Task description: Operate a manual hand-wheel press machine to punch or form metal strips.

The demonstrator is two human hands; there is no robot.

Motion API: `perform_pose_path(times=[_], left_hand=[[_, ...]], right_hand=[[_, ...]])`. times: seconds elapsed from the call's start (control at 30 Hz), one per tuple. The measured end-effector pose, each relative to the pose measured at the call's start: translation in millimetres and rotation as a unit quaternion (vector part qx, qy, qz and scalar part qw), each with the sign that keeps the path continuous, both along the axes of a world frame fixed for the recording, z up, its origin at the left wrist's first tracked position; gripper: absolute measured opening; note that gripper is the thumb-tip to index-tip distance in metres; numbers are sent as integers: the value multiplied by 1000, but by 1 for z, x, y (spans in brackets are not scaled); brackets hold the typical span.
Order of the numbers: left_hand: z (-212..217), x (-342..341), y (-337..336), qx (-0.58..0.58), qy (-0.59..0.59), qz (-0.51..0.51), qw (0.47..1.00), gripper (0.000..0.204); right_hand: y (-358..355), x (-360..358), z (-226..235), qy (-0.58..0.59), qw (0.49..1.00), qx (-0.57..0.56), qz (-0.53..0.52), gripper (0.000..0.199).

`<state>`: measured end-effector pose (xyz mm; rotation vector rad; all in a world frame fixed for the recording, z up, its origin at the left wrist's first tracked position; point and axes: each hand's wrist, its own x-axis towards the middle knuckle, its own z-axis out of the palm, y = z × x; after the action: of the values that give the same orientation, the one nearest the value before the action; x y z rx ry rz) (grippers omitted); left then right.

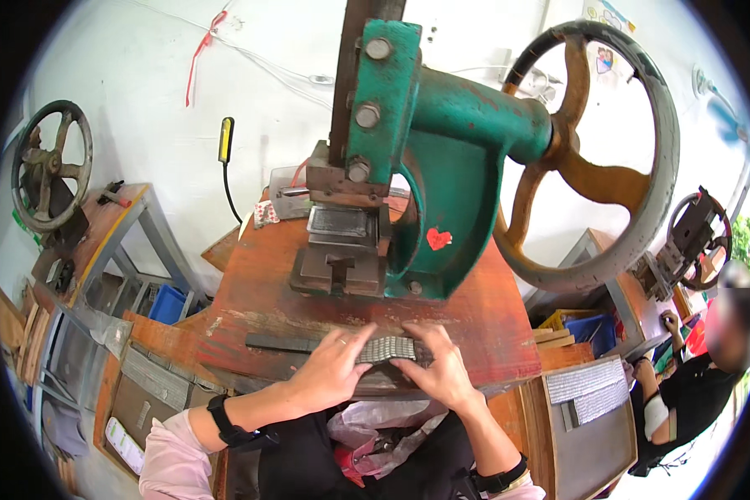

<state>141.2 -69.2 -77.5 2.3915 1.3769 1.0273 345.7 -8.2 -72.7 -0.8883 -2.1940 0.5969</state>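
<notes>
Both hands, left hand (329, 371) and right hand (442, 371), closed on the grey metal strip (385, 350) between them: best kept flat on the worktop (475, 321), fingers clear of the green press (425, 167) beyond.

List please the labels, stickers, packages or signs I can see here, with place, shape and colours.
Heart sticker: red, on the green press body's lower front.
Picture sheet: on the white wall at upper right, behind the big handwheel, pale with coloured drawing.
Small packet: red and white pattern, at the bench's back left corner.
No screens visible.
</notes>
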Motion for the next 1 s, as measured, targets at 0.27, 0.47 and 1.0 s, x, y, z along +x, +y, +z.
perform_pose_path(times=[0.27,0.47,1.0], left_hand=[[54,-63,89,92,-308,215,922,97],[64,-80,144,117,-111,235,958,99],[6,-121,-24,-30,79,105,991,32]], right_hand=[[68,-117,67,155,981,-62,-100,85],[134,-137,41,98,970,87,-203,97],[78,-117,35,254,951,-132,-117,60]])
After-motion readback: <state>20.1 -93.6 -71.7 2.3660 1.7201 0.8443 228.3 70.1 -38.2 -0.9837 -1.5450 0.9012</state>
